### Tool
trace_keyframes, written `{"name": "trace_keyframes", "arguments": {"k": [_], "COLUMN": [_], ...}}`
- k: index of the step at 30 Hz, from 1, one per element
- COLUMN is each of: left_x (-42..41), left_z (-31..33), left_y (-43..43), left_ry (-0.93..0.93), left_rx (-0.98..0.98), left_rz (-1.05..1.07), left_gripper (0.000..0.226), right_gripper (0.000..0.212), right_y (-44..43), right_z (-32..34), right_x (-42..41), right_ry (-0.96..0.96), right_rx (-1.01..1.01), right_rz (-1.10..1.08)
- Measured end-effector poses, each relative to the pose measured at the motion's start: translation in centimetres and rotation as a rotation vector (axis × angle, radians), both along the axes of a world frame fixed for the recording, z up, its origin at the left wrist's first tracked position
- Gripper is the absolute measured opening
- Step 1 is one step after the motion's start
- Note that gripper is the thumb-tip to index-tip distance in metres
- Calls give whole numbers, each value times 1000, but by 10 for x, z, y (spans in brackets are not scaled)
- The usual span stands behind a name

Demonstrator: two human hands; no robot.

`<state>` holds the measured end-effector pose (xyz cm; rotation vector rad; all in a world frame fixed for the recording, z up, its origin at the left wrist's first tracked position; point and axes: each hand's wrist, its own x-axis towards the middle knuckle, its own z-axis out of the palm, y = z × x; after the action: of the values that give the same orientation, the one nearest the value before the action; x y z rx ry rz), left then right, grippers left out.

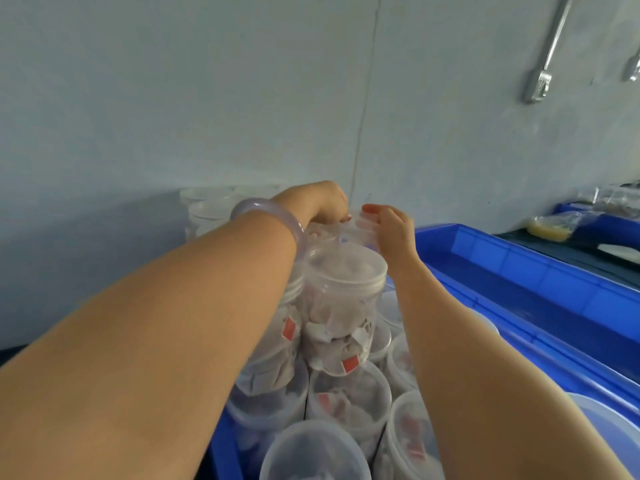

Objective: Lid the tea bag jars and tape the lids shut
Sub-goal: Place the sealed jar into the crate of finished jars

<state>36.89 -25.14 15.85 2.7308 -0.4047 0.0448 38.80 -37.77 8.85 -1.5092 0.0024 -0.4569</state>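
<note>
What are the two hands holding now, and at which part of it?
Both hold one clear jar near its top: the left hand on its left side, the right hand on its right side.

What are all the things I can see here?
Jars: many, too piled up to count; clear, with tea bags and red tags inside; centre.
Top jar: one, clear, far end of the pile, between both hands.
Back jars: a few, clear, far left behind the arm.
Bins: at least two, blue; around the pile and to its right.
Tools: two, silver, hanging top right; one cut off by the edge.
Bag: one, clear with yellow contents, far right.
Bracelet: one, pale lilac, left wrist.
Left hand: grips the top jar.
Right hand: grips the top jar's other side.
</note>
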Motion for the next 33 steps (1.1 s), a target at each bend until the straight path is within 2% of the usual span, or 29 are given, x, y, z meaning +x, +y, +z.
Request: {"name": "trace_keyframes", "arguments": {"k": [3, 5, 9, 11, 14, 17, 21, 26, 33], "left_x": [3, 5, 1, -3, -16, -40, -79, -153, -296], "left_z": [-5, -5, -4, -1, 12, 28, 39, 33, -68], "left_y": [2, 2, 0, 2, 10, 30, 88, 216, 412], "left_ry": [-2, -20, -67, -61, -97, -162, -201, -243, -223], "left_rx": [62, 20, -105, -171, -286, -346, -290, -361, -454], "left_rz": [16, 43, 69, 47, 25, 58, 188, 427, 804], "left_gripper": [28, 23, 33, 37, 39, 34, 33, 37, 39], "right_gripper": [34, 35, 34, 27, 24, 22, 23, 19, 29], "right_y": [1, 1, -1, -4, -2, 30, 103, 243, 457], "right_z": [-1, 3, 12, 21, 49, 81, 107, 107, 14], "right_x": [1, 2, 0, -6, -16, -32, -64, -124, -239], "right_ry": [13, 42, 129, 98, -48, -58, -58, -165, -192], "right_rx": [-28, -84, -234, -389, -728, -950, -1161, -1111, -1071], "right_rz": [23, 33, 125, 106, -6, 55, 150, 341, 835]}}
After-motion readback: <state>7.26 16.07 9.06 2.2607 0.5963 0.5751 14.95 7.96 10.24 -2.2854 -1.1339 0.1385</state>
